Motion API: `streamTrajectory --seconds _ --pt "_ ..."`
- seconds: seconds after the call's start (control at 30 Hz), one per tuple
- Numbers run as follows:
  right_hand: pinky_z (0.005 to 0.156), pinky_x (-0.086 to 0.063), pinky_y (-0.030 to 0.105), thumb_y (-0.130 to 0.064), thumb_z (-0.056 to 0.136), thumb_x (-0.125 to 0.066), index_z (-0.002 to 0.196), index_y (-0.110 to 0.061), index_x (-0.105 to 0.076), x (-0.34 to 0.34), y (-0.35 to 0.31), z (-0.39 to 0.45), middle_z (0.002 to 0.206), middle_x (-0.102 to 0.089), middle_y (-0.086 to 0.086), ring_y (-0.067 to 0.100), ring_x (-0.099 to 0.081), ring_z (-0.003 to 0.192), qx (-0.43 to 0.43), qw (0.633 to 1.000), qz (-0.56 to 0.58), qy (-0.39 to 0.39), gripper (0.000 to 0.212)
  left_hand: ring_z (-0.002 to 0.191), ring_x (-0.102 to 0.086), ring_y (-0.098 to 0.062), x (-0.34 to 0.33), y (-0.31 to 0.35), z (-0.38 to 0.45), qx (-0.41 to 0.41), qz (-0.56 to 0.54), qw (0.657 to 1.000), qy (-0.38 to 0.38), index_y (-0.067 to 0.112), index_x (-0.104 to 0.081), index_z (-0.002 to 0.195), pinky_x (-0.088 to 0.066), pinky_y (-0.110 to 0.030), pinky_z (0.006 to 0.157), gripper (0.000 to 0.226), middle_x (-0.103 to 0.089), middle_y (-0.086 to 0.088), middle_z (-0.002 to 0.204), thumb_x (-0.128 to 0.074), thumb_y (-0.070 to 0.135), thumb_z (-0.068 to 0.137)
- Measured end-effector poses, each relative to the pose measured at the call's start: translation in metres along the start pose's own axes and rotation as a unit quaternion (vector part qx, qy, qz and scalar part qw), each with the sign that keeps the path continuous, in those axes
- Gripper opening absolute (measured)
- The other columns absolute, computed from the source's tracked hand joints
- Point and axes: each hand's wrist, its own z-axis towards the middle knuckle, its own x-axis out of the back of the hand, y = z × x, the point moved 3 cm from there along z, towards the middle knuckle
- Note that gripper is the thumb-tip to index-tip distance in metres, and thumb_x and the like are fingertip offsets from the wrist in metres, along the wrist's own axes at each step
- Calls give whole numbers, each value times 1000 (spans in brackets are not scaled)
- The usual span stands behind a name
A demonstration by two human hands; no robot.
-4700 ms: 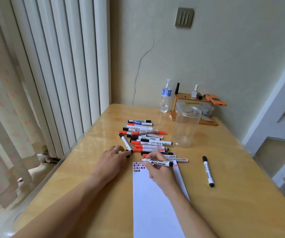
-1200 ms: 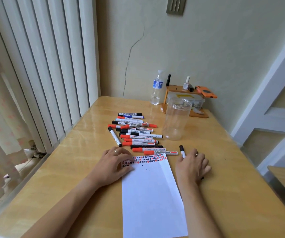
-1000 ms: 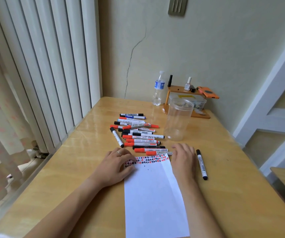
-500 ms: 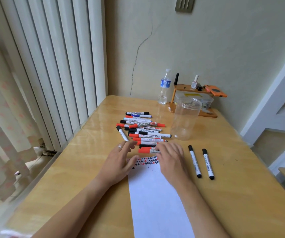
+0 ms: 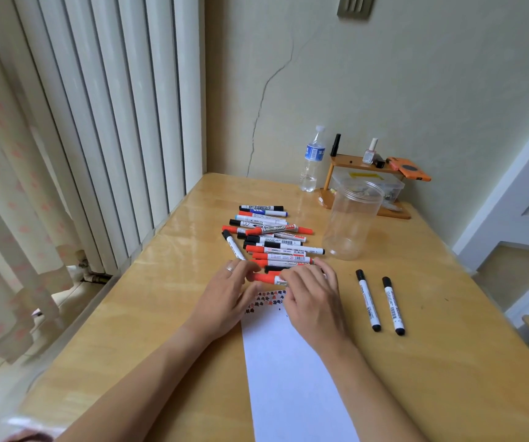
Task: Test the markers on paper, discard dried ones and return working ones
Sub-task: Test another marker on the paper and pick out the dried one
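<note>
A white paper sheet [image 5: 288, 362] lies on the wooden table [image 5: 161, 314], with red and black test marks along its far edge. Beyond it lies a pile of several red, black and blue markers [image 5: 276, 240]. Both hands meet at the nearest red marker [image 5: 268, 278]. My right hand [image 5: 312, 301] grips its white barrel with curled fingers. My left hand [image 5: 228, 291] pinches its red cap end between fingers and thumb. Two black markers [image 5: 368, 301] [image 5: 392, 306] lie side by side to the right of the paper. An empty clear plastic jar [image 5: 351, 218] stands behind them.
A water bottle [image 5: 312, 161] and a small wooden shelf [image 5: 362, 162] with little bottles and an orange item stand by the back wall. Vertical blinds and a curtain run along the table's left edge. A white door frame is at the right.
My right hand laid a black marker beside the other one at the right, then came back to the pile. Both hands have now taken hold of the nearest red marker.
</note>
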Motion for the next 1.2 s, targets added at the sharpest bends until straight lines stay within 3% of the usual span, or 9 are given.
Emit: streamTrajectory --seconds 0.13,0.27,0.33,0.43,0.6,0.83,1.0,1.1,1.2 --pt "82 -53 40 -3 87 -56 109 -11 -69 -8 -15 -3 92 -60 2 26 -59 84 25 999 24 -39 27 87 -50 -12 -2 3 1 -10 -8 1000 -28 18 -58 104 -43 -30 77 32 -54 9 90 -35 38 110" --pt "67 -47 36 -25 96 -59 100 -15 -65 -15 -17 -8 86 -54 0 23 -55 79 10 996 32 -77 12 80 -49 -15 -7 1 1 -21 -15 997 -66 18 -54 90 -43 -35 74 40 -54 5 82 -29 41 110" --pt "58 -46 35 -36 99 -56 90 -18 -61 -17 -17 -10 79 -52 -2 21 -55 72 3 996 35 -82 20 75 -48 -15 -10 1 1 -23 -7 996 -84 22 -48 82 -42 -37 71 39 -51 5 77 -29 42 109" --pt "46 -43 31 -44 100 -48 90 -23 -56 -18 -20 -11 77 -53 -6 18 -57 67 6 995 18 -96 24 72 -45 -15 -12 -1 2 -18 -16 997 -79 19 -46 77 -41 -37 68 44 -48 5 74 -29 44 109" --pt "46 -28 27 -51 101 -44 89 -26 -52 -15 -20 -7 71 -56 -3 23 -57 57 -20 992 28 -119 29 74 -38 -10 -11 -1 4 -52 -7 998 -42 25 -44 80 -38 -33 68 38 -41 13 78 -29 43 110" --pt "42 -31 30 -57 100 -40 89 -27 -54 -15 -21 -5 61 -59 -1 28 -58 52 -17 990 35 -138 35 79 -34 -8 -10 1 1 -55 59 996 -30 23 -47 84 -38 -37 68 43 -38 15 83 -23 47 110" --pt "42 -32 25 -68 96 -41 85 -27 -63 -5 -8 -1 46 -55 -2 27 -57 43 -66 993 -27 -98 48 78 -40 -14 0 -4 2 -13 61 998 29 17 -54 91 -39 -38 69 42 -43 12 85 -28 44 109" --pt "48 -30 26 -64 99 -40 87 -24 -60 -1 -1 -3 58 -62 -5 26 -60 53 -91 992 -9 -85 46 79 -43 -16 1 -7 3 28 68 996 45 16 -56 93 -41 -37 70 32 -47 7 85 -38 38 108" --pt "53 -38 31 -48 106 -33 99 -29 -55 -4 -3 -4 81 -64 -6 26 -62 67 -125 987 49 -90 30 86 -46 -16 -4 -13 3 65 100 993 25 20 -60 99 -43 -33 75 17 -51 5 93 -53 35 100"
